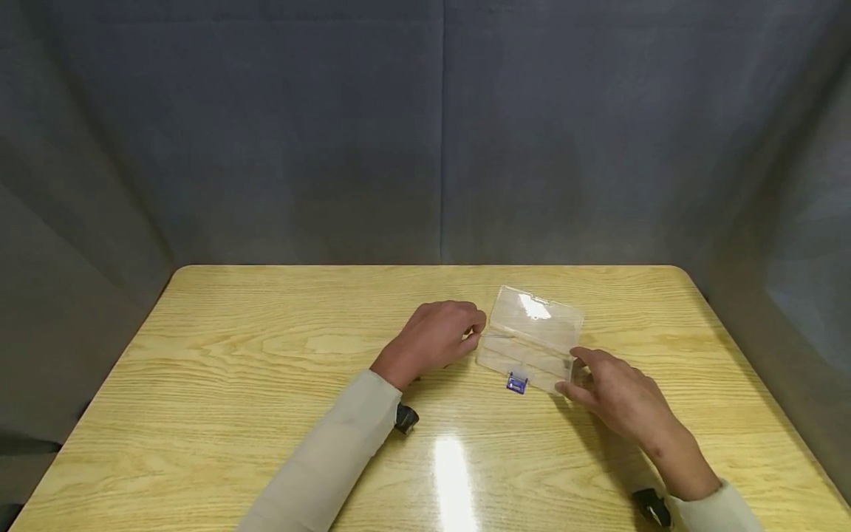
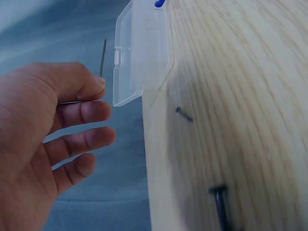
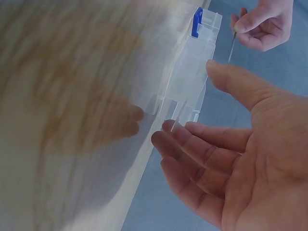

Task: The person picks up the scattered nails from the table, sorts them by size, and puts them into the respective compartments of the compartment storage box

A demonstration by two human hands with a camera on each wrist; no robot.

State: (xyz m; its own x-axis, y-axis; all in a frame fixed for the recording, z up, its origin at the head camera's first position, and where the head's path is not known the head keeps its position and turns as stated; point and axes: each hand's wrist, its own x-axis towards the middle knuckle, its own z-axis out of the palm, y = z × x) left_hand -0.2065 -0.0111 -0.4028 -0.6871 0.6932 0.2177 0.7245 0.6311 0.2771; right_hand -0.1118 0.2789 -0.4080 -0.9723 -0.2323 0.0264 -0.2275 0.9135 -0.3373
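A clear plastic box [image 1: 525, 358] lies on the table with its lid [image 1: 537, 314] folded back and a blue latch [image 1: 516, 383] at the front. My left hand [image 1: 439, 336], left of the box, pinches a thin nail-like metal rod [image 2: 103, 55] between thumb and index finger. The rod's free end points over the box, while the other left fingers are loosely bent. At the box's right end, my right hand [image 1: 621, 395] holds it, thumb by the front corner and fingertips [image 3: 168, 126] along the side.
In the left wrist view a small headed nail [image 2: 184, 114] lies on the wooden table [image 1: 266, 369], with a larger-looking dark one [image 2: 221, 207] nearer the camera. Black wrist straps show below both sleeves. Grey curtains [image 1: 332, 133] stand behind and beside the table.
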